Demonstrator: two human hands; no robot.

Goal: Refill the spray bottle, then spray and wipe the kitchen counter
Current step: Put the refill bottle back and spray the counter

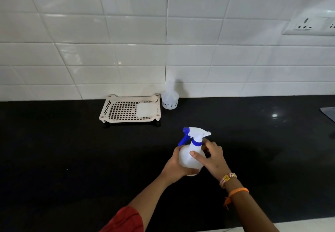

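Note:
A white spray bottle (188, 159) with a blue collar, trigger and nozzle stands over the black kitchen counter (72, 150), its nozzle pointing left. My left hand (175, 165) wraps around the bottle's round body from the left. My right hand (213, 157) touches the body from the right, thumb on the front and fingers near the blue collar. A translucent measuring cup (170, 100) with a funnel upside down on it stands by the wall. A folded white cloth (144, 109) lies in a cream perforated tray (116, 111).
White tiled wall runs behind the counter, with a socket panel (311, 25) at upper right. A grey object (329, 113) pokes in at the right edge. The counter's pale front edge (299, 224) shows at bottom right.

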